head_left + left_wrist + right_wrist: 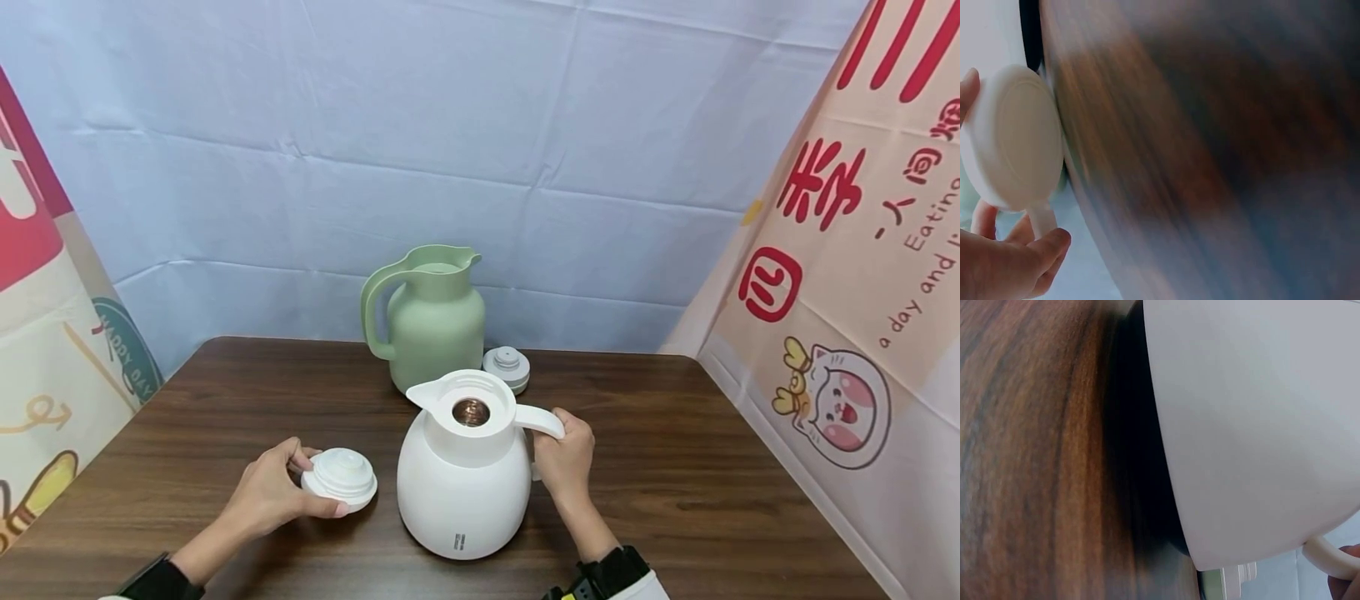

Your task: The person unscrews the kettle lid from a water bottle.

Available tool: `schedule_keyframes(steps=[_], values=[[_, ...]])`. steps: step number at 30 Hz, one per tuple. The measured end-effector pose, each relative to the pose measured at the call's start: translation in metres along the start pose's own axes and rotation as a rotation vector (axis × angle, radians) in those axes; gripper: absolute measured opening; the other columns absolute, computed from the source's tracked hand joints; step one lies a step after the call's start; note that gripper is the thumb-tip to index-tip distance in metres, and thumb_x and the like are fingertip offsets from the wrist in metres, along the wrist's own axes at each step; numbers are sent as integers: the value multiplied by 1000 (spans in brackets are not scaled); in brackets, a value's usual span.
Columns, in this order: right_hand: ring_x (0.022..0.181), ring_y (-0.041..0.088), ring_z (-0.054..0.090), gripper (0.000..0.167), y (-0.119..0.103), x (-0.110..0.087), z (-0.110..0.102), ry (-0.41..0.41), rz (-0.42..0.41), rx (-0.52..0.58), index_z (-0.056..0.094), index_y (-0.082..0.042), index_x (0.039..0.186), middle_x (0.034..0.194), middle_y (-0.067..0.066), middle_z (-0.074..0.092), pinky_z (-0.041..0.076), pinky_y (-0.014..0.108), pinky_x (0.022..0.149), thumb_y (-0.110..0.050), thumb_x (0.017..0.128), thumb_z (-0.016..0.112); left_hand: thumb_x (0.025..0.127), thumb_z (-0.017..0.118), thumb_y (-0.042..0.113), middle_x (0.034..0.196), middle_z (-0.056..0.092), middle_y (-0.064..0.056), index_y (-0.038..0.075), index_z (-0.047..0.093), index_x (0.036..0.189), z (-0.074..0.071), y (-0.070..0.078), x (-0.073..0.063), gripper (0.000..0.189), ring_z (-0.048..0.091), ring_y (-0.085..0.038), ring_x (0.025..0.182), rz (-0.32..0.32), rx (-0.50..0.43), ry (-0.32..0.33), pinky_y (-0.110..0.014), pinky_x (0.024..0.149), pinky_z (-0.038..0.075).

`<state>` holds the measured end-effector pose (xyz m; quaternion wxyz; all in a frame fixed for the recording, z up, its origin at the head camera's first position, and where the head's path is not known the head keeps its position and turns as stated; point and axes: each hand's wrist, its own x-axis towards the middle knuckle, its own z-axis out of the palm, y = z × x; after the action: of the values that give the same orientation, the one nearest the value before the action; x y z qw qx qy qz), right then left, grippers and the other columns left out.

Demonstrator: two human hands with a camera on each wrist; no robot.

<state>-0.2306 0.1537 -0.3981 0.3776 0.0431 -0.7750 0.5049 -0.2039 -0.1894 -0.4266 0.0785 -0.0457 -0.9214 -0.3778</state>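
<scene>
My left hand point(273, 492) pinches a round white lid point(340, 479) between thumb and fingers, left of the white vacuum jug. In the left wrist view, the lid's flat underside point(1019, 137) shows, with fingers point(1047, 250) by a short tab on its edge. My right hand point(567, 454) grips the handle of the white jug point(465, 492), which stands upright with its round mouth uncovered and a coppery inside showing. The jug's body fills much of the right wrist view, where only a bit of the right hand point(1346, 581) shows at the handle.
Behind the white jug stands a green jug point(438, 325), its handle to the left. A grey-white lid point(507, 367) lies beside it near the back edge of the brown wooden table point(660, 467). Blue cloth point(420, 125) hangs behind; printed cloths hang at both sides.
</scene>
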Motion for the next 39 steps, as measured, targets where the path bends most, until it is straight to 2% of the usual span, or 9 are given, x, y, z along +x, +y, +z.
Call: schedule_keyframes(steps=[6,13,19,23,26,34,39], values=[[35,6,22,40,0,-1,-1,1,3,-12,32,-11,46,41,-9,26,17,21,38,9,70,57,38,90,51,100,64,-5,10,47,82,-2,-1,-2,74,53,-17,80,-5,20,-35,-33,65,40],[36,6,20,41,0,-1,-1,0,12,-4,32,-11,46,41,-10,25,17,20,38,10,70,57,36,92,44,103,61,-13,6,51,105,-4,3,-2,89,57,-28,91,-32,42,-156,-43,73,45],[36,6,20,41,0,-1,0,-1,7,-11,32,-11,46,41,-10,25,18,21,38,10,70,57,35,92,43,96,59,-6,5,55,110,-3,5,0,92,54,-21,87,3,89,-250,-42,72,45],[35,6,21,40,0,-1,0,-6,5,-11,32,-11,46,40,-10,26,18,21,38,10,71,56,34,92,44,95,58,-4,5,56,109,-3,4,0,92,53,-20,87,60,119,-269,-43,75,45],[35,6,22,40,0,-1,1,-8,5,-11,32,-11,46,40,-10,25,18,21,38,10,71,56,32,93,41,96,58,-5,4,55,109,-3,4,0,92,54,-20,88,81,130,-277,-44,76,45],[35,6,21,41,0,-1,0,-7,1,-3,33,-11,46,40,-9,26,18,21,37,10,72,56,31,94,29,96,60,-4,6,56,106,-4,3,-1,88,55,-23,87,71,118,-311,-46,75,45],[36,6,21,40,0,-1,0,10,-4,-11,32,-12,46,41,-11,25,18,21,38,10,70,57,33,93,26,103,60,-8,8,56,109,-6,2,-3,87,56,-29,94,75,98,-334,-52,80,43]])
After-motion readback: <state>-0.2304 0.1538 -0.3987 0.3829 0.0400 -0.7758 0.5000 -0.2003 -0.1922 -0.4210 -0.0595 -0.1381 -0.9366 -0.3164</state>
